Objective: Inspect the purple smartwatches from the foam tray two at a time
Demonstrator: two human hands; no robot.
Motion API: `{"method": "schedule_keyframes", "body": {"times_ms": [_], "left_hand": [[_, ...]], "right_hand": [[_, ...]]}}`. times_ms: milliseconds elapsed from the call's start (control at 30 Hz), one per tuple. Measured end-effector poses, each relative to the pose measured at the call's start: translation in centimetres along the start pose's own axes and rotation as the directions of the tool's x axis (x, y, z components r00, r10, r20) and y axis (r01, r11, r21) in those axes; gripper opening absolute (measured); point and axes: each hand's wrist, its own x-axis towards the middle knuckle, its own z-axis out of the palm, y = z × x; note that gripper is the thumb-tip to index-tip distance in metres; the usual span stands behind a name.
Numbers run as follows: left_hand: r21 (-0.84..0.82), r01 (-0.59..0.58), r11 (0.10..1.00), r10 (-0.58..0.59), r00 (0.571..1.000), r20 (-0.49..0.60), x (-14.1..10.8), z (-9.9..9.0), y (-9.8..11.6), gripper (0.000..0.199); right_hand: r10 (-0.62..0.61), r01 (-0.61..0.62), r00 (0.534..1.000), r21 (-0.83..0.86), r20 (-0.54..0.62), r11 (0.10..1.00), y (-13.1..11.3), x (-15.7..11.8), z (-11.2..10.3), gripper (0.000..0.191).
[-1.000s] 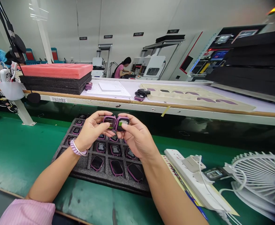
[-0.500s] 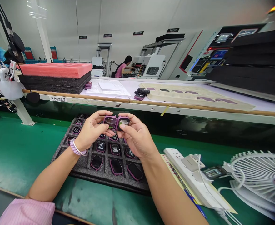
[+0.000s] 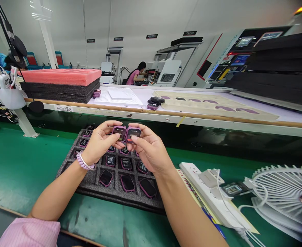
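My left hand (image 3: 99,142) grips a purple-framed watch body (image 3: 119,132) by its sides, its thumb on the lower part of the lit screen. Beside it, my right hand (image 3: 149,147) holds a second purple watch body (image 3: 134,133), thumb on its screen. The two watches sit edge to edge above a dark foam tray (image 3: 89,178). Several more purple-framed watches lie in the tray's compartments, among them one with white text on its screen (image 3: 126,163) and one with a dark screen (image 3: 127,183). My hands hide part of the tray.
Right of the tray are a white power strip (image 3: 210,195) and a white fan (image 3: 285,195). A shelf (image 3: 130,112) behind bears a red foam stack (image 3: 60,77), papers (image 3: 118,94) and dark watch bodies (image 3: 156,100). Farther back, a person (image 3: 135,76) sits at a machine.
The screen of the watch in my right hand has changed and now shows a red area near the thumb. Both hands stay nearly in place, still holding the watches.
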Motion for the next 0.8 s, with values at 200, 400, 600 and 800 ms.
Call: {"method": "schedule_keyframes", "body": {"times_ms": [200, 400, 600, 800], "left_hand": [[0.005, 0.006, 1.000, -0.006, 1.000, 0.011, 0.1, -0.1, -0.1, 0.039], [0.067, -0.114, 0.991, 0.115, 0.993, 0.003, -0.8, 0.3, 0.7, 0.051], [0.092, -0.085, 0.992, 0.080, 0.996, 0.049, -1.7, 1.1, 1.5, 0.037], [0.118, -0.030, 0.993, 0.031, 1.000, -0.004, -0.9, 0.4, 0.9, 0.040]], "right_hand": [[-0.004, 0.004, 1.000, -0.011, 0.008, 1.000, 0.0, 0.0, -0.1, 0.040], [-0.019, 0.018, 1.000, -0.043, -0.014, 0.999, -0.8, 0.1, -0.9, 0.050], [0.008, -0.006, 1.000, -0.048, 0.027, 0.999, -1.5, -0.1, -0.9, 0.061], [0.017, -0.016, 1.000, -0.057, 0.019, 0.998, -1.6, -0.3, -1.1, 0.062]]}}
